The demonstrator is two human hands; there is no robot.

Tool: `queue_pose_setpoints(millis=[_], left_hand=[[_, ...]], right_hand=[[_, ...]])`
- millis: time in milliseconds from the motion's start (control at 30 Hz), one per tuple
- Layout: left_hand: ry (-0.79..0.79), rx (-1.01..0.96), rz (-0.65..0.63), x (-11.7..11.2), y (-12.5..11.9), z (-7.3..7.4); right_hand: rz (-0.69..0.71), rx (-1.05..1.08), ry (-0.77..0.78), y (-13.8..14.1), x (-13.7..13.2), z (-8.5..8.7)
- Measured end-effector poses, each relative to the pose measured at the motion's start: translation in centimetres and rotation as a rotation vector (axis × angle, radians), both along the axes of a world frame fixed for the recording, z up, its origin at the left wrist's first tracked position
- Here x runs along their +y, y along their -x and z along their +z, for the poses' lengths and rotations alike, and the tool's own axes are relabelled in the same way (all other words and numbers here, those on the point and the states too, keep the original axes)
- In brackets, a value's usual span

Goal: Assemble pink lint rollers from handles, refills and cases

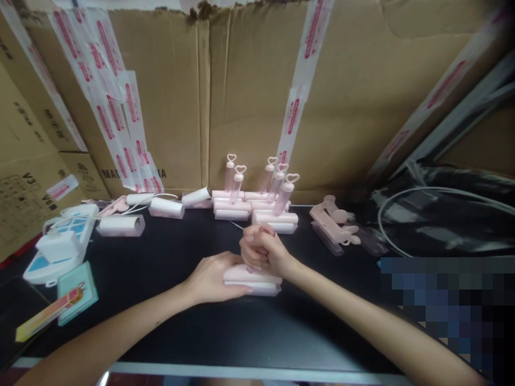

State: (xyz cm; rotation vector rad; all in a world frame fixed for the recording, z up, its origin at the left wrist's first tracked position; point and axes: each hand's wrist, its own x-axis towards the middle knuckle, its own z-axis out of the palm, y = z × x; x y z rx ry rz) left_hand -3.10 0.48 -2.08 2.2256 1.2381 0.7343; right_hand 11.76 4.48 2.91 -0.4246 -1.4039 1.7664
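Cardboard wall (249, 96) backs the counter (169, 268). Rear centre: group of pink rollers (257, 206), heart handles up. Pink case (257, 285) lies directly under both hands, approx. mid-counter, long axis L-R. My left hand (211, 279) rests flat, fingers extended, on its L end. My right hand (261, 249) is a closed fist on top, touching the left. Fist contents hidden; I cannot tell what it grips.
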Motion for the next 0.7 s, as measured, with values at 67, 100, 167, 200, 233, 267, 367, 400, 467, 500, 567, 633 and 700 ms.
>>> queue_pose_setpoints(millis=[67, 100, 167, 200, 233, 267, 367, 400, 467, 500, 567, 633, 700], left_hand=[[0.046, -0.037, 0.099, -0.8, -0.5, 0.0], [0.068, -0.06, 0.144, -1.3, -0.9, 0.0], [0.116, -0.125, 0.209, -2.3, -1.5, -0.1], [0.146, -0.175, 0.234, -2.8, -1.8, -0.2], [0.181, -0.237, 0.252, -3.2, -2.1, -0.3], [0.225, -0.309, 0.256, -3.7, -2.3, -0.4], [0.365, -0.531, 0.233, -5.5, -3.2, -0.4], [0.411, -0.586, 0.229, -6.2, -3.6, -0.4], [0.504, -0.663, 0.242, -7.8, -4.3, -0.3], [0.551, -0.693, 0.242, -8.6, -4.8, -0.4], [0.615, -0.751, 0.198, -10.3, -5.7, -0.8], [0.63, -0.794, 0.131, -11.8, -6.8, -1.7], [0.617, -0.799, 0.062, -12.7, -8.1, -2.9]], right_hand=[[-0.033, -0.009, -0.02, 0.2, -0.4, -0.1], [-0.06, -0.019, -0.044, 0.2, -0.6, -0.1], [-0.132, -0.04, -0.093, 0.3, -1.2, -0.3], [-0.175, -0.037, -0.1, 0.3, -1.4, -0.3], [-0.214, -0.023, -0.088, 0.2, -1.7, -0.3], [-0.245, 0.005, -0.061, 0.2, -2.0, -0.4], [-0.277, 0.09, 0.033, -0.1, -2.7, -0.3], [-0.278, 0.098, 0.043, -0.3, -2.9, -0.3], [-0.281, 0.106, 0.045, -0.6, -3.4, -0.3], [-0.284, 0.108, 0.04, -0.7, -3.6, -0.3], [-0.289, 0.119, 0.033, -0.9, -3.9, -0.5], [-0.286, 0.124, 0.024, -0.9, -4.2, -0.8], [-0.261, 0.097, 0.017, -0.8, -4.4, -1.1]])
